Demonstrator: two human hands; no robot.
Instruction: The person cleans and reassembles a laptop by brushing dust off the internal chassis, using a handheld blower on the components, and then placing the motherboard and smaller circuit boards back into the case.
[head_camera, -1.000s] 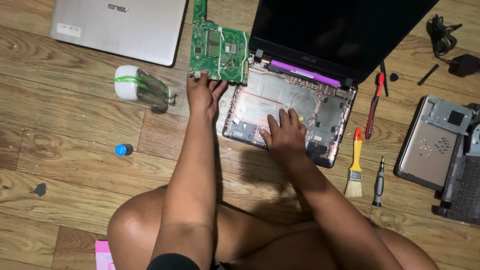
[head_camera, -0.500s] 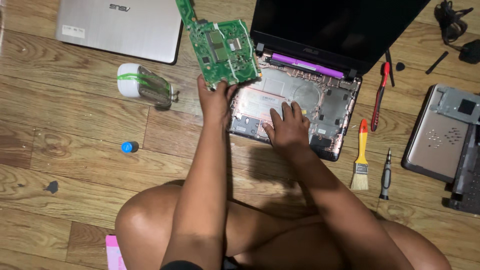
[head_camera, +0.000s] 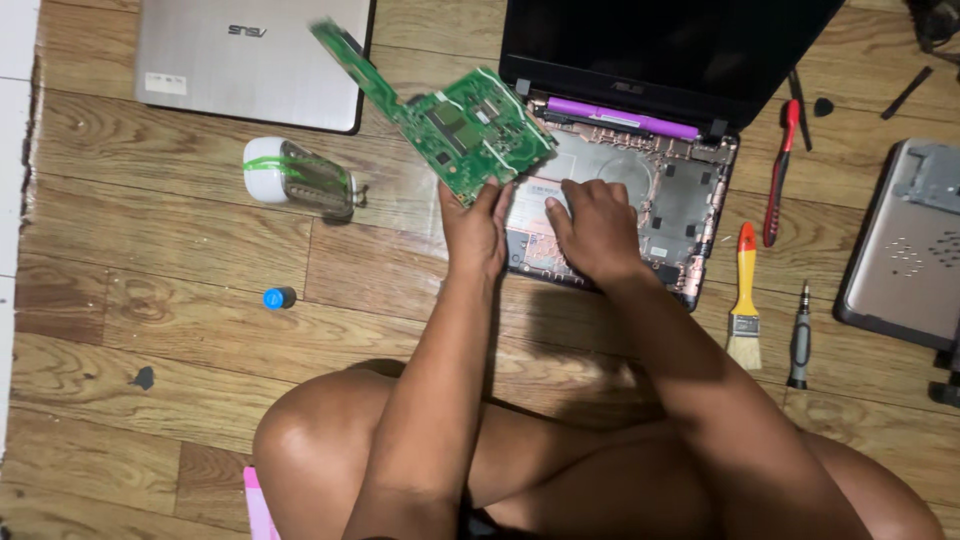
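Observation:
My left hand (head_camera: 475, 228) grips the near edge of a green circuit board (head_camera: 470, 128), which is lifted and tilted over the left side of an opened black laptop base (head_camera: 680, 200). Its long narrow arm points up toward the upper left. My right hand (head_camera: 597, 228) rests flat inside the base, fingers spread on its bare shell. The laptop's dark screen (head_camera: 660, 45) stands open behind, with a purple strip (head_camera: 620, 118) along the hinge.
A closed silver laptop (head_camera: 250, 60) lies at the upper left, a clear bottle (head_camera: 300, 175) and a blue cap (head_camera: 279, 297) below it. Right of the base lie red pliers (head_camera: 780, 170), a yellow-handled brush (head_camera: 745, 300), a screwdriver (head_camera: 799, 335) and a grey cover (head_camera: 905, 250).
My left hand has raised the circuit board off the floor and swung it right, over the laptop base. My right hand stays pressed in the base.

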